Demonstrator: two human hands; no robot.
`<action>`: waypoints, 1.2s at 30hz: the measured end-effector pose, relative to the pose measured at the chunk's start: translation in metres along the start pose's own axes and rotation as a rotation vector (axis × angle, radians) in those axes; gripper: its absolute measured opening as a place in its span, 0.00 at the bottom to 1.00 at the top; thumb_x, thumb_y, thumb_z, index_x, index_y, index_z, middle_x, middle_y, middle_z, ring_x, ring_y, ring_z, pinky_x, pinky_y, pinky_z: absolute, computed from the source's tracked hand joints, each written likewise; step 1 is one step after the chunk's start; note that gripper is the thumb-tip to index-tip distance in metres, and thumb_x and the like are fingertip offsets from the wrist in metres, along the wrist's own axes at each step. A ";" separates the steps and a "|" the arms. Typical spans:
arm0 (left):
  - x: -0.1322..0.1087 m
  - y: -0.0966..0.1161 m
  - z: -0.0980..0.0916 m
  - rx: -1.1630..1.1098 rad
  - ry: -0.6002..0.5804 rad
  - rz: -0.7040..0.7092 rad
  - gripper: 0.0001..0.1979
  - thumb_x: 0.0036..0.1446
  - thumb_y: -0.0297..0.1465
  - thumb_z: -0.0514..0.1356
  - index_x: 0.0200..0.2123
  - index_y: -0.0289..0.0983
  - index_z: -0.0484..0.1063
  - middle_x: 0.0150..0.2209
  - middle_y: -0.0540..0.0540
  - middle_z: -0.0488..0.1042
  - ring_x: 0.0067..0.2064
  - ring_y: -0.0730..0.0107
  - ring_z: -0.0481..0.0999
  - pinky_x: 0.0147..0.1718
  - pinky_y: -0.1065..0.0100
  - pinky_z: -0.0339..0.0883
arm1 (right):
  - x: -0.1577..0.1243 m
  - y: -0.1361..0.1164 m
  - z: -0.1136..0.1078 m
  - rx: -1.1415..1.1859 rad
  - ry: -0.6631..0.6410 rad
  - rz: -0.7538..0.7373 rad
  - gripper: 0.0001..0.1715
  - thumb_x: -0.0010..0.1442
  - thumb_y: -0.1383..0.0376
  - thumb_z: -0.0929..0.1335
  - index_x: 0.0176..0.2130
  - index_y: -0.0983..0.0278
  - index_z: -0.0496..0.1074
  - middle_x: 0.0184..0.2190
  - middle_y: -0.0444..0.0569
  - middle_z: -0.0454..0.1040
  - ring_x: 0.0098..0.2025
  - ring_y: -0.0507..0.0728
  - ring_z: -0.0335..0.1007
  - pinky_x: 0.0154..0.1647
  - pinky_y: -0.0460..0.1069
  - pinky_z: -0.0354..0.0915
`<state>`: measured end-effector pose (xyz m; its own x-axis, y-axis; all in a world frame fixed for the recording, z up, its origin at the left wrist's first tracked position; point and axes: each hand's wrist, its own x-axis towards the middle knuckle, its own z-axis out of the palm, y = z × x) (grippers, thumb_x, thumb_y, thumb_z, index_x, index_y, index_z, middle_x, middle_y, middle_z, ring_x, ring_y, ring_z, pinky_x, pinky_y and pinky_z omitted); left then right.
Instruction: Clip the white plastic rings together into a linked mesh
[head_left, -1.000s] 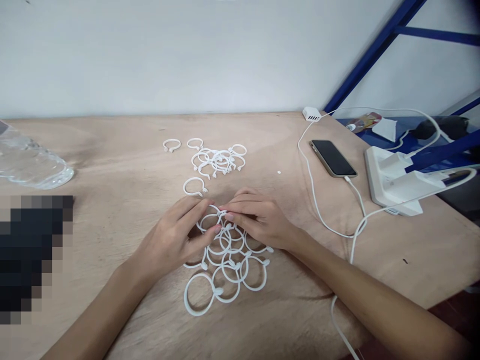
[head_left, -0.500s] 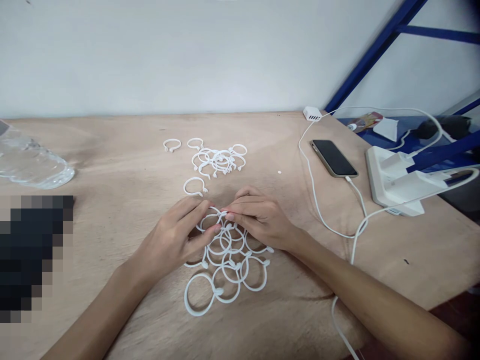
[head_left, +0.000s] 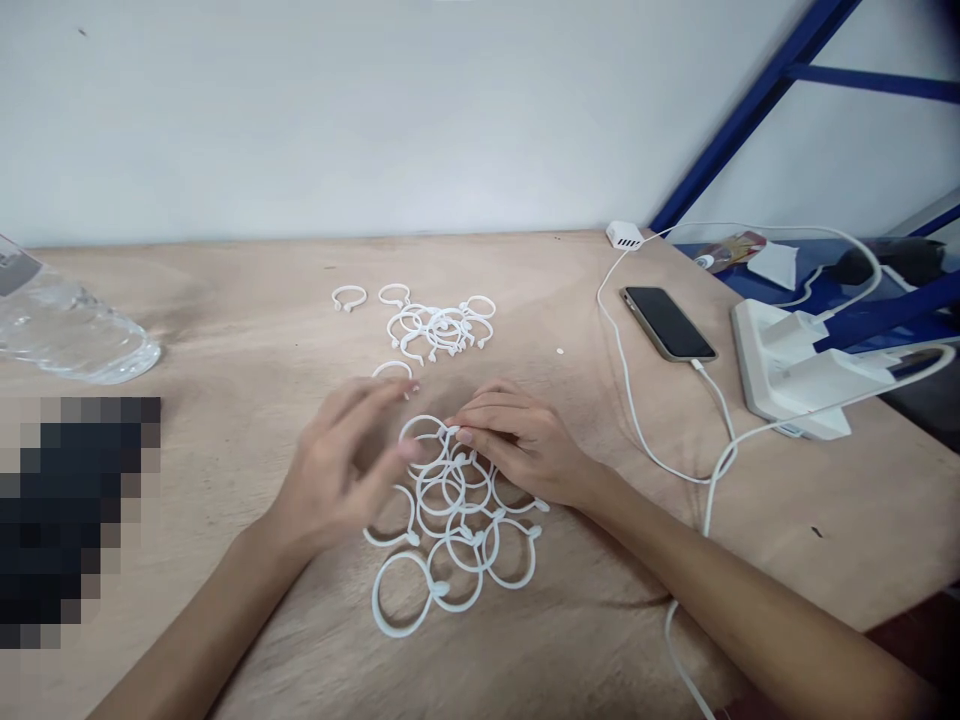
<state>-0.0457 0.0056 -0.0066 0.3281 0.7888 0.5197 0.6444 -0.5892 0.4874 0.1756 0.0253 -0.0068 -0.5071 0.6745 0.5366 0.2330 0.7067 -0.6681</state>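
A chain of linked white plastic rings (head_left: 457, 530) lies on the wooden table (head_left: 225, 330) in front of me. My right hand (head_left: 521, 445) pinches the topmost ring of the chain (head_left: 424, 432) at its clasp end. My left hand (head_left: 341, 475) is blurred by motion just left of that ring, its fingers loosely spread and apart from it. One loose open ring (head_left: 391, 372) lies just beyond my left fingertips. Farther back sits a heap of loose white rings (head_left: 439, 328) with two single rings (head_left: 349, 297) at its left.
A clear plastic bottle (head_left: 71, 340) lies at the far left. A phone (head_left: 667, 322) on a white cable (head_left: 637, 420) rests at the right, beside a white power strip (head_left: 787, 370). A blue metal frame (head_left: 757, 95) rises at the back right. A pixelated dark patch covers the left edge.
My left hand has let go of the top ring and drawn slightly left, now blurred. My right hand keeps its pinch. The camera has tilted a little.
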 end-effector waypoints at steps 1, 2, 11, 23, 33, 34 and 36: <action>0.001 -0.003 0.000 0.033 0.060 -0.083 0.17 0.63 0.36 0.53 0.53 0.41 0.67 0.49 0.43 0.72 0.50 0.58 0.72 0.50 0.55 0.67 | 0.000 -0.001 -0.001 0.007 -0.014 0.006 0.09 0.64 0.68 0.65 0.39 0.63 0.76 0.34 0.48 0.79 0.37 0.54 0.72 0.45 0.54 0.69; 0.001 -0.006 0.001 0.079 0.112 -0.152 0.16 0.63 0.35 0.52 0.53 0.41 0.67 0.49 0.43 0.71 0.51 0.57 0.71 0.52 0.53 0.65 | 0.000 -0.001 -0.001 0.018 -0.034 0.011 0.09 0.64 0.69 0.65 0.39 0.63 0.76 0.34 0.49 0.79 0.38 0.54 0.72 0.45 0.54 0.68; 0.002 -0.017 0.010 0.209 0.014 -0.170 0.08 0.60 0.34 0.55 0.37 0.40 0.74 0.52 0.42 0.68 0.53 0.54 0.69 0.54 0.47 0.62 | 0.000 -0.002 -0.003 0.042 -0.057 0.072 0.11 0.65 0.69 0.63 0.40 0.63 0.76 0.36 0.50 0.79 0.40 0.56 0.70 0.47 0.55 0.67; 0.003 -0.004 0.004 -0.018 -0.202 -0.107 0.07 0.64 0.34 0.51 0.38 0.38 0.67 0.51 0.43 0.71 0.54 0.61 0.69 0.53 0.56 0.66 | -0.001 0.002 0.000 -0.026 0.016 0.090 0.12 0.64 0.70 0.65 0.42 0.63 0.77 0.37 0.51 0.78 0.42 0.56 0.70 0.46 0.55 0.67; -0.003 -0.007 0.007 0.087 -0.083 -0.002 0.22 0.59 0.39 0.60 0.55 0.40 0.64 0.49 0.43 0.66 0.47 0.62 0.71 0.42 0.64 0.71 | -0.002 0.003 0.002 -0.096 -0.011 0.129 0.11 0.60 0.69 0.68 0.44 0.65 0.75 0.39 0.52 0.77 0.44 0.57 0.68 0.47 0.55 0.67; -0.004 -0.006 0.007 0.078 -0.086 0.000 0.21 0.59 0.39 0.60 0.54 0.39 0.65 0.48 0.43 0.65 0.47 0.63 0.71 0.40 0.65 0.71 | -0.002 0.003 0.002 -0.098 -0.010 0.126 0.11 0.60 0.69 0.68 0.45 0.66 0.75 0.39 0.52 0.77 0.44 0.57 0.68 0.47 0.55 0.67; -0.005 -0.005 0.007 0.066 -0.085 0.012 0.20 0.59 0.38 0.60 0.53 0.39 0.66 0.48 0.42 0.65 0.46 0.62 0.71 0.39 0.66 0.72 | -0.002 0.003 0.003 -0.103 -0.007 0.121 0.11 0.60 0.69 0.68 0.45 0.66 0.75 0.39 0.52 0.77 0.44 0.57 0.68 0.47 0.55 0.67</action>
<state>-0.0457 0.0064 -0.0168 0.3920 0.7954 0.4623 0.6833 -0.5882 0.4326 0.1751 0.0257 -0.0115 -0.4761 0.7547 0.4514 0.3762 0.6388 -0.6711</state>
